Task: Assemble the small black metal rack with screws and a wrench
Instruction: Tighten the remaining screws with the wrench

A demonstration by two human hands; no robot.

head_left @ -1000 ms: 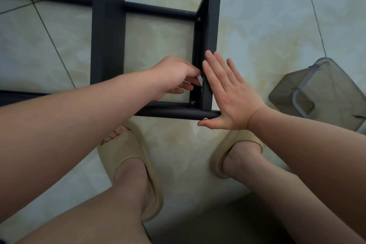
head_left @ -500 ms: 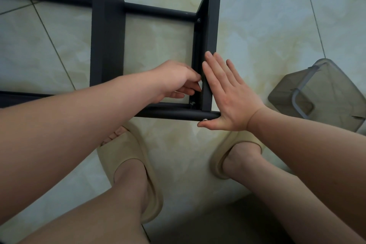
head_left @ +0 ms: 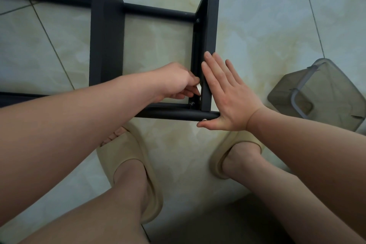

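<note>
Rack [head_left: 107,45] lies on the tiled floor [head_left: 257,35] just ahead of your feet, black, near its end frame; two long tubes run off past the left edge.

Your right hand [head_left: 227,97] is flat and wide, fingers straight and together, pressed against the outer face of the end upright [head_left: 211,25]; the thumb is stretched out below the tip of the near tube [head_left: 178,115], close under it.

Your left hand [head_left: 174,83] reaches in from the left inside the frame, fingers curled tight at the inner side of the same upright, low down; a small pale piece [head_left: 198,89] shows at the fingertips, pinched there; what it is, cannot tell from here.

A screw [head_left: 191,103] sits in the inner corner just below those fingertips, where upright meets near tube; whether the pale piece touches it, cannot tell; a second screw head [head_left: 197,20] shows at the far inner corner.

Grey see-through bin [head_left: 326,93] stands on the floor to your right, well apart from the rack.

Beige slippers [head_left: 128,150] are on both feet, toes just short of the near tube.
</note>
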